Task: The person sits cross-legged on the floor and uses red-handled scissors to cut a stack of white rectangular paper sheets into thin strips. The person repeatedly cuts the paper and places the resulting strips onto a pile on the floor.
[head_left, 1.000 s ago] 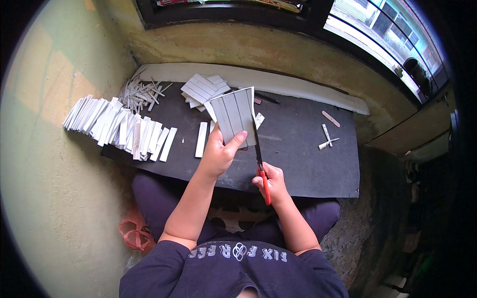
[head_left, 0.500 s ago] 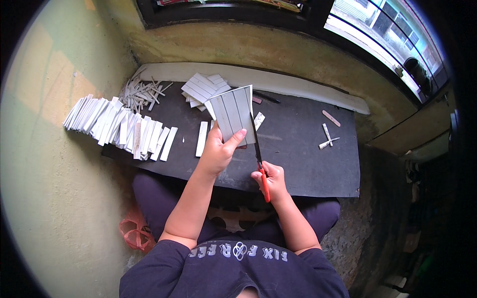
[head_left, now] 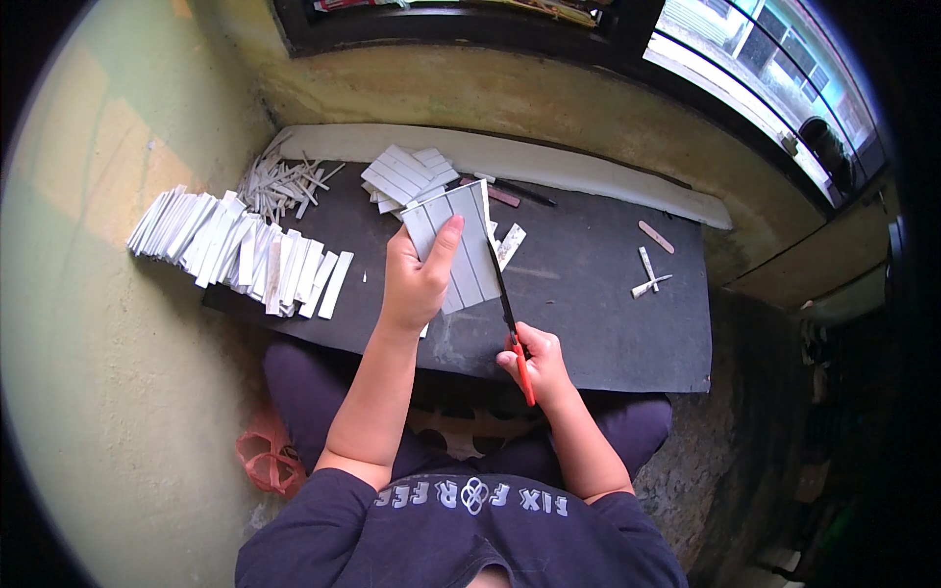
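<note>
In my left hand (head_left: 420, 272) is a pale grey card (head_left: 461, 250) ruled with dark lines, gripped with the thumb across its front. Another white layer shows at the card's right edge. My right hand (head_left: 539, 358) is wrapped round a pair of scissors (head_left: 519, 353) with orange-red handles and dark blades. The blades run up along the right side of the card; whether they are parted is hard to see. Just right of them, a white strip (head_left: 511, 245) with dark specks lies on the dark board.
A long row of white strips (head_left: 221, 245) stands at the left of the dark board (head_left: 608, 333). Behind it is a heap of thin offcuts (head_left: 289, 186). More ruled cards (head_left: 402, 174) lie at the back, near a black pen (head_left: 529, 192). Small sticks (head_left: 647, 279) lie right.
The card has come lower and slightly left, and my left hand has shifted up along it, its thumb now higher on the front. The scissors have hardly moved.
</note>
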